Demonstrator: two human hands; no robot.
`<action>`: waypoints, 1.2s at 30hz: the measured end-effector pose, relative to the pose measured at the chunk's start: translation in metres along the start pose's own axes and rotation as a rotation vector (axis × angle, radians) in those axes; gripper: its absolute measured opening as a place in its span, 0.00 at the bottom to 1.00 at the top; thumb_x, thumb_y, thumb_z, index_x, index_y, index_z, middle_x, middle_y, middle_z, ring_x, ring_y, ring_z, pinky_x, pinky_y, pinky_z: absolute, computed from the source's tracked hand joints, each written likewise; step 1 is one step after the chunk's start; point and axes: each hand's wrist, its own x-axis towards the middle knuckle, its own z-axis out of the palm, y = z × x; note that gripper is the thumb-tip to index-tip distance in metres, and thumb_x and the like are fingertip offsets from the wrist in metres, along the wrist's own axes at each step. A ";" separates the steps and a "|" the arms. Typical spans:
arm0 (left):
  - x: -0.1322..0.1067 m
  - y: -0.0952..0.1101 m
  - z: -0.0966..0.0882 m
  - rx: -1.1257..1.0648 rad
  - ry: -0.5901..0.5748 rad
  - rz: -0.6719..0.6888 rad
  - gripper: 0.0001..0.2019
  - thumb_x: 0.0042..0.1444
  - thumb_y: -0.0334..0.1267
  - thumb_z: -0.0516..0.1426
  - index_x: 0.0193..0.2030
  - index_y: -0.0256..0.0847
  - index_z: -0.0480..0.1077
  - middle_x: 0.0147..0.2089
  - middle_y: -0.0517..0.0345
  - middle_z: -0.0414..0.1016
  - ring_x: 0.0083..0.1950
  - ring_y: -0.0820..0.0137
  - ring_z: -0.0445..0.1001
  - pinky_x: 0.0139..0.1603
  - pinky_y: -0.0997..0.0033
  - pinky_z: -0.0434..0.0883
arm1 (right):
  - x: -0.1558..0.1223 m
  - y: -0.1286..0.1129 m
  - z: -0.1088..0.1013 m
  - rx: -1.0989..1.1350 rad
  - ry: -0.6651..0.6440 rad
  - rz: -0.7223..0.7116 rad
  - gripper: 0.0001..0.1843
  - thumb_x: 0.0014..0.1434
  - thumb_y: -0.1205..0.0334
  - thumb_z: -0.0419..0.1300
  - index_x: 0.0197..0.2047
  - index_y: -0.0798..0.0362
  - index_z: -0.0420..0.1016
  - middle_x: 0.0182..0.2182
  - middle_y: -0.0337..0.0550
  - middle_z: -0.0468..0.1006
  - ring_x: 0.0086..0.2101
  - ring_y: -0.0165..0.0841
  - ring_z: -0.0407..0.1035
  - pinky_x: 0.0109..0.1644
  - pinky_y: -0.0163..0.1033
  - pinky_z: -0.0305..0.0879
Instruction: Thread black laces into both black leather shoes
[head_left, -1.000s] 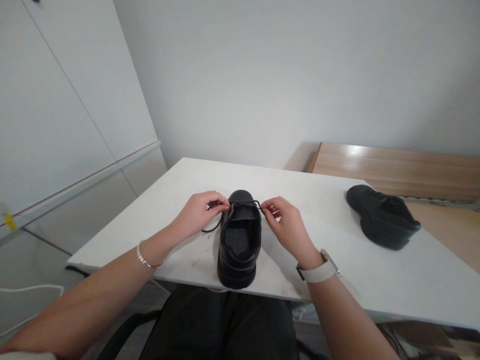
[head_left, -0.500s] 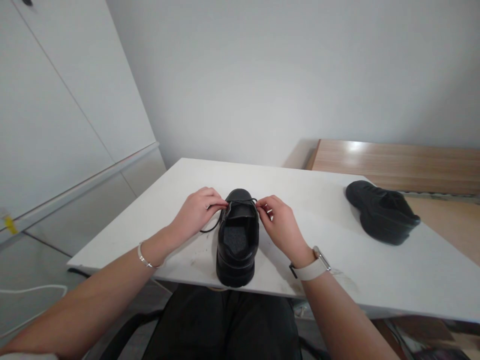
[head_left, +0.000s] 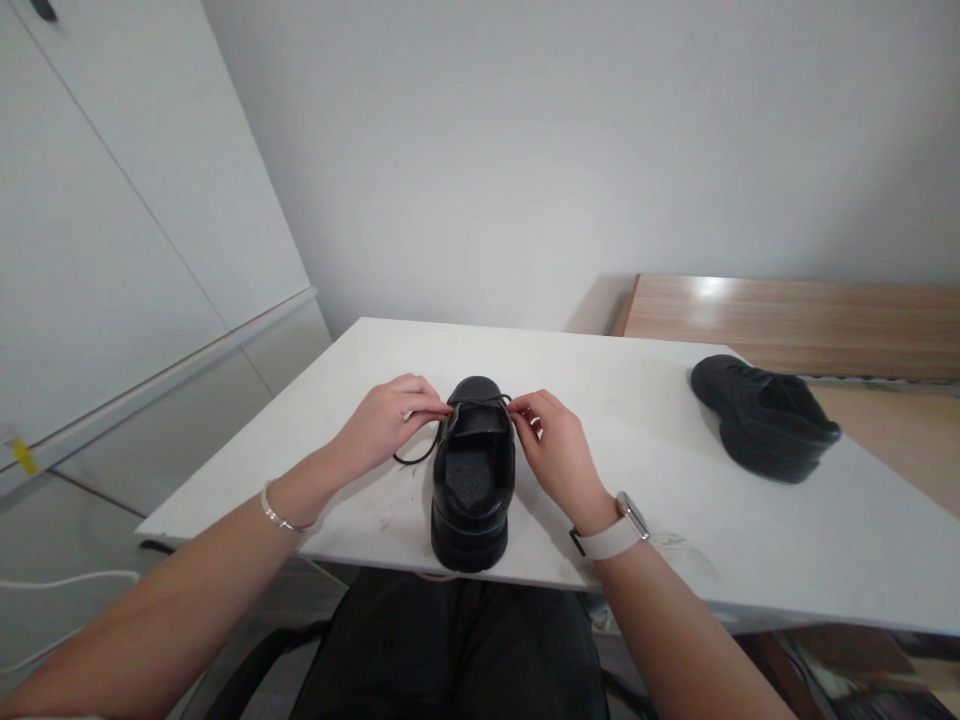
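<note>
A black shoe stands upright on the white table with its heel toward me and its toe pointing away. A thin black shoelace runs across the front of its opening, and a loose loop of it hangs on the left side. My left hand is closed in a pinch on the lace at the shoe's left edge. At the right edge, thumb and forefinger of my right hand pinch the lace too. The fingertips partly hide what they grip.
A second black shoe lies on the right part of the white table. Behind it is a wood-grain surface. A white cabinet stands to the left, and a grey wall rises behind the table.
Both hands stay at the sides of the shoe with hardly any shift. The view has tilted slightly.
</note>
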 end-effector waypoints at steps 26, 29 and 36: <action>0.009 0.007 0.007 -0.246 0.025 -0.174 0.10 0.62 0.42 0.59 0.42 0.38 0.76 0.39 0.53 0.75 0.38 0.67 0.77 0.40 0.68 0.76 | -0.003 -0.022 -0.005 0.034 0.016 0.039 0.10 0.69 0.66 0.53 0.47 0.55 0.75 0.37 0.45 0.79 0.36 0.33 0.72 0.43 0.36 0.67; 0.010 0.001 0.012 -0.357 0.041 -0.234 0.10 0.58 0.42 0.62 0.41 0.37 0.76 0.38 0.53 0.78 0.38 0.66 0.77 0.41 0.68 0.76 | -0.001 -0.034 -0.013 0.000 -0.050 0.055 0.13 0.70 0.57 0.54 0.50 0.55 0.73 0.38 0.46 0.79 0.36 0.33 0.73 0.42 0.36 0.67; 0.001 0.006 0.007 -0.258 -0.012 -0.170 0.10 0.64 0.37 0.56 0.45 0.39 0.76 0.43 0.52 0.79 0.45 0.65 0.77 0.47 0.66 0.73 | 0.008 -0.055 -0.020 -0.405 -0.231 0.003 0.13 0.67 0.66 0.55 0.54 0.55 0.71 0.40 0.48 0.77 0.38 0.38 0.73 0.41 0.39 0.66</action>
